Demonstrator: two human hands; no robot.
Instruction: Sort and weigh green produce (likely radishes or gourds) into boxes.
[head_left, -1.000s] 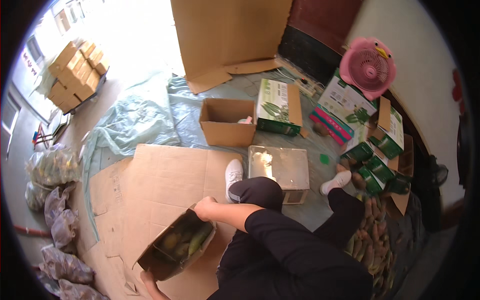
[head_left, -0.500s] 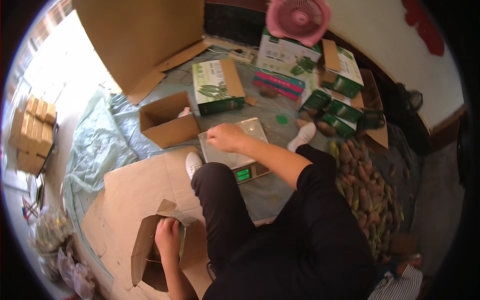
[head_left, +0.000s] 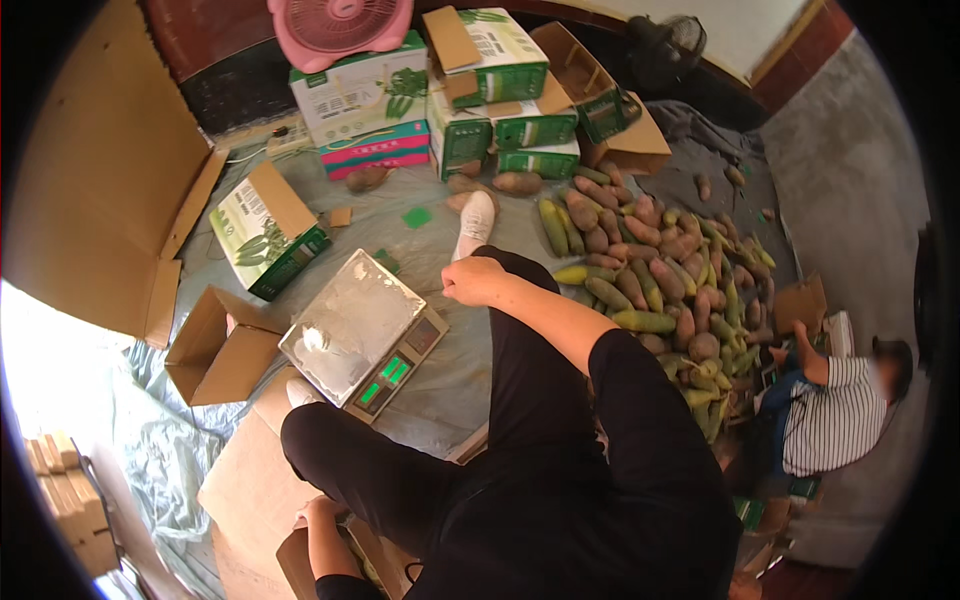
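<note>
daylight's totally blown out at far left, glare patches on the metal scale plate point(head_left: 352, 328), right side's dimmer, fisheye bends edges, corners black.

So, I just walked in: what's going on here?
The person's left hand is at an open cardboard box. The right hand is between a lit digital scale and a heap of green and reddish-brown vegetables; whether it holds anything is unclear. A co-worker in a striped shirt is right of the heap.

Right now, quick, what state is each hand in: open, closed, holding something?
Left hand: at the cardboard box's edge; whether it grips can't be told.
Right hand: closed, fingers curled, nothing visible in it.
</note>
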